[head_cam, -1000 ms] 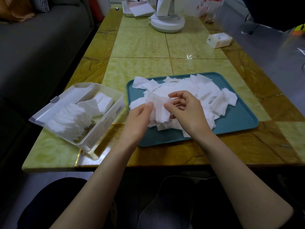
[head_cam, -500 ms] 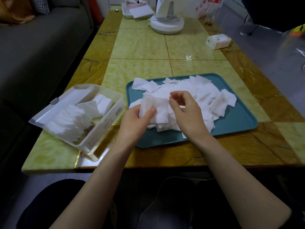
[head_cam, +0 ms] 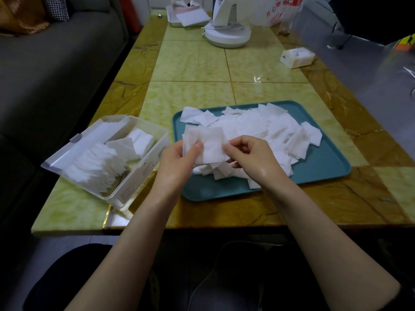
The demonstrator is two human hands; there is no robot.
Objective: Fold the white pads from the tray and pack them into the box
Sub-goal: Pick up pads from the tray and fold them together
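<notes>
Thin, wrinkled white square pad [head_cam: 207,144], held spread out.
I see left hand [head_cam: 177,163] and right hand [head_cam: 252,159] pinching its opposite edges.

**Clear paths and blockers around the tray and box**

Only a narrow strip of table [head_cam: 202,93] is seen between the open box [head_cam: 143,176] and the teal tray [head_cam: 325,167]. That gap is bridged by the left hand [head_cam: 177,162] and the right hand [head_cam: 253,160], with a pad [head_cam: 208,144] pinched between them. The box is open from above, its lid [head_cam: 74,149] laid back toward the sofa [head_cam: 56,70]. Its floor is mostly taken by packed pads [head_cam: 94,167], though a bare patch seems to show by the near wall. Beyond the tray, bare tabletop is bounded by a fan base [head_cam: 228,34] and a small carton [head_cam: 296,57].
</notes>
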